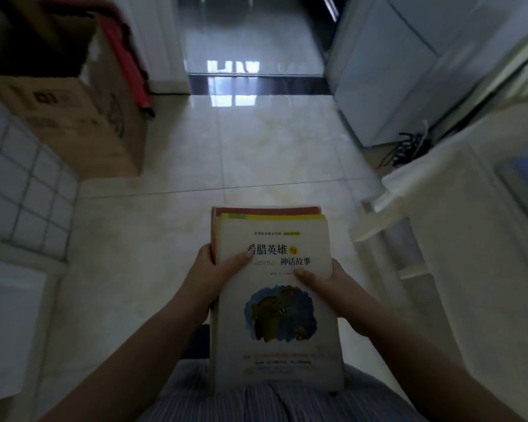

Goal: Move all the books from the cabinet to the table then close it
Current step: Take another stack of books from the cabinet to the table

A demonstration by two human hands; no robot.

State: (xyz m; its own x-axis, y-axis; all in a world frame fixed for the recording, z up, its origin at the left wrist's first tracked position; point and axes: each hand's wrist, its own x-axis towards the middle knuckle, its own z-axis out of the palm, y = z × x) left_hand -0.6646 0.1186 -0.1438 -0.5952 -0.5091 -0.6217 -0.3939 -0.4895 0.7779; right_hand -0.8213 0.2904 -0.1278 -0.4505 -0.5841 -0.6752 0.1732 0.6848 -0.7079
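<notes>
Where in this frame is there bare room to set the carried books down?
Both hands, left and right, grip the stack of books. The tiled floor ahead lies bare between the cardboard boxes and white cabinet. The cable tangle crowds the right edge.

Two hands [209,275] [345,287], one stack of at least three books [275,300], two cardboard boxes [73,123].

A home: glossy tiled floor [256,153], cardboard boxes [73,117], white cabinets [393,71].
</notes>
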